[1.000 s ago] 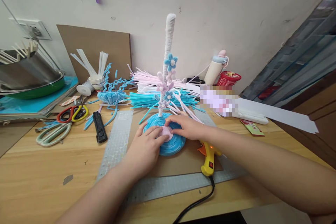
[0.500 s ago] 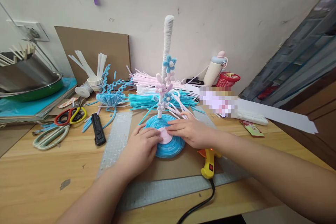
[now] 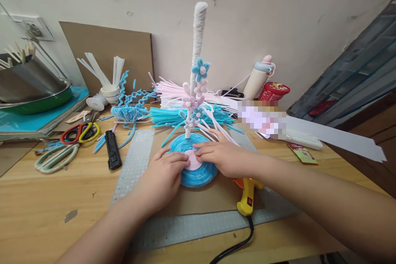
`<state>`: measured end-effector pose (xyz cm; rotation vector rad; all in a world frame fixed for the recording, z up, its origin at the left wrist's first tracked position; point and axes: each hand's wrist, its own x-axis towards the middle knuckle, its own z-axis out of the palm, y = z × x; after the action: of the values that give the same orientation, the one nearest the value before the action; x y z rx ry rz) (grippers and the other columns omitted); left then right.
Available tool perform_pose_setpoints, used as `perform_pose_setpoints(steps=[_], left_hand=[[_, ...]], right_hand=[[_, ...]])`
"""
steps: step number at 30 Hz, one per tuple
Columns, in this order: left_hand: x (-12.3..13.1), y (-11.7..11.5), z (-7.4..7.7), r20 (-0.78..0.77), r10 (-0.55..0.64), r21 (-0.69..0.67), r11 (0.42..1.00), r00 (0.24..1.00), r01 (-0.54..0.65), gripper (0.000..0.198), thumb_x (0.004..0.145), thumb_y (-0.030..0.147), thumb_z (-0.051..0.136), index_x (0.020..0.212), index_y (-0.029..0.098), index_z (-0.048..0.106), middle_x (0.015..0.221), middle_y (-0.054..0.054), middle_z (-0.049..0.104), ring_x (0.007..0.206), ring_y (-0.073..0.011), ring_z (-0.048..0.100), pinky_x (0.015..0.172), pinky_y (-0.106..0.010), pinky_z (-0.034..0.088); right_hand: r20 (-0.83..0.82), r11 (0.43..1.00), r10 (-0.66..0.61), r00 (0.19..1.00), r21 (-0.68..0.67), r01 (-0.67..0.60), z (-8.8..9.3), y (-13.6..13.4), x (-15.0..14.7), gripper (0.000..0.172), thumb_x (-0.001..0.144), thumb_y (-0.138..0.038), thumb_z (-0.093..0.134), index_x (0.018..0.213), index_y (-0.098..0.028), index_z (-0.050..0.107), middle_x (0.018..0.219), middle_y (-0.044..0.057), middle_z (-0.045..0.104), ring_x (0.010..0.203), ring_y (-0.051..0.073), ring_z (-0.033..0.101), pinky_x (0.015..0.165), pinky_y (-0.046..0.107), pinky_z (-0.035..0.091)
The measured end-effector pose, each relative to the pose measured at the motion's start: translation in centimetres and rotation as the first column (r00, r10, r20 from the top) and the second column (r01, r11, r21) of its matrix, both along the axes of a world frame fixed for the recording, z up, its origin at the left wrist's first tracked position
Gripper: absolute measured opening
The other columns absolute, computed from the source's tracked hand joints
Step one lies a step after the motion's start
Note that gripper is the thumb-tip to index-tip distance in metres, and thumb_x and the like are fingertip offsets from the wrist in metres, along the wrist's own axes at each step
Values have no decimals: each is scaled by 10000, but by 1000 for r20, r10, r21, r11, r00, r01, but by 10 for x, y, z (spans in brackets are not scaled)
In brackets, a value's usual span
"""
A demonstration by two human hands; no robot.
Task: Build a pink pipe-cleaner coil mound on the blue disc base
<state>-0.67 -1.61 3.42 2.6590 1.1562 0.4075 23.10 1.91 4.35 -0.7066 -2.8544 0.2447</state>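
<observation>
A round base [image 3: 198, 179] of coiled blue pipe cleaner lies flat on brown cardboard. At its centre is a pale pink disc [image 3: 194, 161]. My left hand [image 3: 167, 173] rests on the base's left side, fingers stretched out, tips on the disc's edge. From the right, my right hand [image 3: 221, 154] lays its extended fingers on the disc too. Behind the disc an upright white wrapped stem [image 3: 198, 37] rises from the base, carrying blue flowers [image 3: 201, 69] and pink flowers [image 3: 189, 102]. A yellow glue gun [image 3: 247, 198] lies below my right wrist, its nozzle hidden.
Bundles of blue pipe cleaners [image 3: 167, 116] and pink ones [image 3: 173, 90] lie behind the stem. To the left are scissors [image 3: 57, 159], a black box cutter [image 3: 113, 150] and a metal pot [image 3: 31, 80] of sticks. A bottle [image 3: 255, 80] stands at the back right.
Both hands keep their fingertips on the pink disc, with hardly any shift. The whole view has tilted slightly; the stem and base hold their place.
</observation>
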Motion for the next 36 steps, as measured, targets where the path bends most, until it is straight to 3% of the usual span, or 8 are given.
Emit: perform_pose_setpoints(steps=[4,9,15,22,26,30,33,36], left_hand=[[3,-5,-2,-51,-24,76,997,998,28,458,760,22,427,1113,187,667,1206,-54,674,1172,-220,584,1112,-482,301],[1,-4,-7,-123,-66,110,991,990,80,503,742,45,429,1196,136,625,1277,-104,624,1218,-243,555,1096,-486,327],[-3,-4,-5,-65,-46,34,998,997,48,556,701,60,454,1203,228,625,1295,-37,613,1224,-222,552,1164,-532,162],[-2,1,-7,106,53,121,990,993,-66,430,804,44,408,1067,231,691,1126,-19,715,1100,-206,625,1083,-504,334],[-2,14,-7,150,200,96,972,968,-216,419,866,86,400,1215,173,614,1300,-93,610,1201,-235,560,1027,-494,418],[18,30,-2,135,-35,47,998,990,29,426,915,138,397,1314,187,536,1399,-75,522,1293,-202,478,1091,-426,386],[44,45,2,83,-234,-20,972,969,236,441,928,137,367,1347,179,497,1408,-69,514,1312,-160,455,1096,-349,381],[69,61,3,28,-306,-16,952,952,306,421,967,182,336,1366,177,473,1453,-54,461,1360,-130,384,1137,-310,305]], right_hand=[[73,999,24,997,32,-27,2,-2,-8,386,750,36,472,980,-195,679,1106,67,713,1310,223,458,1147,572,-55],[128,995,28,991,88,-39,2,-12,-11,368,803,-20,454,1080,-164,649,1189,112,672,1335,238,420,1146,592,-23],[61,1000,-15,998,20,14,-2,-11,-6,433,734,19,489,1085,-176,654,1175,88,687,1319,238,444,1153,574,-48],[1,992,-118,993,34,118,-2,-12,19,654,757,29,400,1343,-242,505,1384,61,544,1331,236,430,1145,600,28],[-142,944,-280,949,139,299,11,-35,37,635,796,-6,393,1363,-280,475,1390,58,539,1325,258,436,1110,641,71],[-268,910,-317,910,185,371,19,-67,51,538,844,-45,396,1305,-288,532,1334,52,590,1294,246,476,1134,573,82],[-345,902,-317,884,179,393,16,-85,58,485,869,-64,398,1269,-288,557,1285,49,624,1256,231,519,1144,528,103],[-358,900,-325,875,168,403,7,-95,65,464,870,-62,408,1248,-286,557,1260,54,637,1232,221,540,1138,527,127]])
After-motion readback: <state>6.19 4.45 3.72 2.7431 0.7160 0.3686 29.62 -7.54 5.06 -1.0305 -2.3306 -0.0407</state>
